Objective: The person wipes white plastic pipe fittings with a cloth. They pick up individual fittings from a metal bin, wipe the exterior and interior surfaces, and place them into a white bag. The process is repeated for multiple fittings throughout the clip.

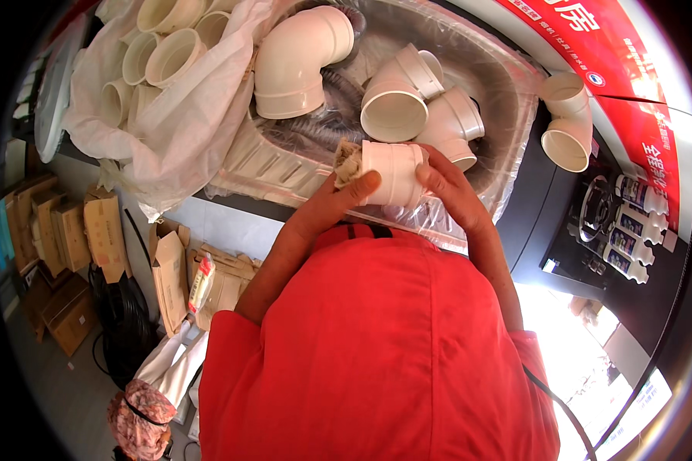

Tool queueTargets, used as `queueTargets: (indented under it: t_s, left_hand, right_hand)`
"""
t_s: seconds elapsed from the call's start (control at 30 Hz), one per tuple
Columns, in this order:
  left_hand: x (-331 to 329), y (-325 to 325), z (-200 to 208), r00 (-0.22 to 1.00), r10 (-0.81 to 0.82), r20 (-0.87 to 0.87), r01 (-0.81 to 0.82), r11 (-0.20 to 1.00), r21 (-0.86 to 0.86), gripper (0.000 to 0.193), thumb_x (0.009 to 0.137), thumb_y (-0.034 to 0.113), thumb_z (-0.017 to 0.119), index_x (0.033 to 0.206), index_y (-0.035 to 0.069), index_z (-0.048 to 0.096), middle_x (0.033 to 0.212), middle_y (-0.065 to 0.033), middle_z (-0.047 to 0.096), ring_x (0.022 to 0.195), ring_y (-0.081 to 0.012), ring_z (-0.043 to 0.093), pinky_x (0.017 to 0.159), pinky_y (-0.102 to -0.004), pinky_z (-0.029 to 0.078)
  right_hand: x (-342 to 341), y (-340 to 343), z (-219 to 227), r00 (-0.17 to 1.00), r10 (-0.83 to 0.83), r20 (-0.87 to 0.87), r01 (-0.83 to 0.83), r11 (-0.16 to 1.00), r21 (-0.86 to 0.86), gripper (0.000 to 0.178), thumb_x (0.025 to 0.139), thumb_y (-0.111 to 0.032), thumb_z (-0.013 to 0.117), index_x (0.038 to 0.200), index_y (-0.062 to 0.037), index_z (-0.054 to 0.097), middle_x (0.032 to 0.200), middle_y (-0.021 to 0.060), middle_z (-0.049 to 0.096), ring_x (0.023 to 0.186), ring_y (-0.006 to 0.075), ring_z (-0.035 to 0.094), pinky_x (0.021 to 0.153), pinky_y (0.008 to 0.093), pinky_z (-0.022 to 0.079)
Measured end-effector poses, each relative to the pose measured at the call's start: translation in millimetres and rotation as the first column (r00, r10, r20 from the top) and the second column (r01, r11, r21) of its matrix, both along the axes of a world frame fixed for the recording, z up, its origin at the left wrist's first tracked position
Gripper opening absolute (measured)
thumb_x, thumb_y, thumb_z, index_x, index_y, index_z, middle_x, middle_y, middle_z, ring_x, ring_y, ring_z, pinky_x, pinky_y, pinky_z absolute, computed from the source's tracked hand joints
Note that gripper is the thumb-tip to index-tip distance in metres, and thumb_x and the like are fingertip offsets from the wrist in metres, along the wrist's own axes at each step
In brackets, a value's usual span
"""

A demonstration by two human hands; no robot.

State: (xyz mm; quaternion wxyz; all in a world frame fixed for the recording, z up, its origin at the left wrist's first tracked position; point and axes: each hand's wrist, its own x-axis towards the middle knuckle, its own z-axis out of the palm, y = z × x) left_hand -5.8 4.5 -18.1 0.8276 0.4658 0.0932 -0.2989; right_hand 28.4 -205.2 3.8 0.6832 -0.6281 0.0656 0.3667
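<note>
Just in front of my red-clothed torso, a short white plastic pipe fitting [392, 174] lies sideways between my hands. My right hand [455, 186] grips its right end, thumb on the near side and fingers behind. At the left end a bunched brown rag [347, 163] is pressed against the rim by my left hand [332, 201], whose thumb rests on the fitting's wall; its other fingers are mostly hidden. Beyond are a large white pipe elbow [296, 65], a branched pipe fitting [400, 96] and another white fitting [447, 127], all over a plastic-wrapped sink [515, 131].
A white plastic bag [227, 100] of several pipe pieces stands at left. One curved pipe fitting [567, 123] sits on the dark counter [527, 207] at right, near several white bottles [630, 234]. Cardboard boxes [104, 230] and a black cable coil [123, 326] lie below left.
</note>
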Motion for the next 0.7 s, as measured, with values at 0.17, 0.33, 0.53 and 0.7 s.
queueTargets:
  t_s: [0.17, 0.33, 0.53, 0.7]
  left_hand:
    - [0, 1, -3, 0.998, 0.000, -0.062, -0.005, 0.997, -0.076, 0.068, 0.085, 0.045, 0.061, 0.132, 0.002, 0.039, 0.123, -0.0065, 0.050, 0.112, -0.0155, 0.047, 0.094, -0.0286, 0.038]
    - [1, 1, -7, 0.995, 0.007, -0.098, -0.021, 0.989, -0.145, 0.066, 0.086, 0.045, 0.060, 0.132, 0.003, 0.039, 0.123, -0.0062, 0.050, 0.113, -0.0148, 0.046, 0.094, -0.0290, 0.038]
    - [2, 1, 1, 0.997, -0.071, 0.025, 0.072, 0.997, -0.003, 0.065, 0.088, 0.049, 0.053, 0.132, 0.003, 0.040, 0.123, -0.0064, 0.050, 0.112, -0.0144, 0.046, 0.095, -0.0295, 0.038]
    - [4, 1, -17, 0.997, 0.044, -0.064, -0.060, 0.960, -0.272, 0.067, 0.093, 0.057, 0.036, 0.128, 0.001, 0.044, 0.122, -0.0089, 0.052, 0.111, -0.0175, 0.050, 0.097, -0.0317, 0.039]
  right_hand:
    - [-5, 6, -2, 0.989, -0.025, 0.148, 0.026, 1.000, 0.000, 0.064, 0.085, -0.039, 0.062, 0.135, -0.0077, 0.039, 0.118, 0.0096, 0.053, 0.110, 0.0190, 0.049, 0.091, 0.0314, 0.040]
    - [2, 2, 3, 0.984, 0.082, 0.157, -0.074, 0.996, -0.056, 0.061, 0.086, -0.042, 0.058, 0.133, -0.0074, 0.041, 0.115, 0.0077, 0.053, 0.107, 0.0179, 0.050, 0.090, 0.0301, 0.041]
    - [3, -5, -10, 0.999, 0.001, 0.047, 0.001, 0.999, -0.043, 0.062, 0.082, -0.031, 0.065, 0.134, -0.0084, 0.040, 0.115, 0.0076, 0.053, 0.106, 0.0180, 0.050, 0.092, 0.0324, 0.040]
    - [0, 0, 0, 0.949, 0.071, 0.306, -0.049, 0.996, -0.081, 0.063, 0.080, -0.031, 0.067, 0.133, -0.0091, 0.042, 0.114, 0.0083, 0.054, 0.104, 0.0186, 0.051, 0.091, 0.0324, 0.040]
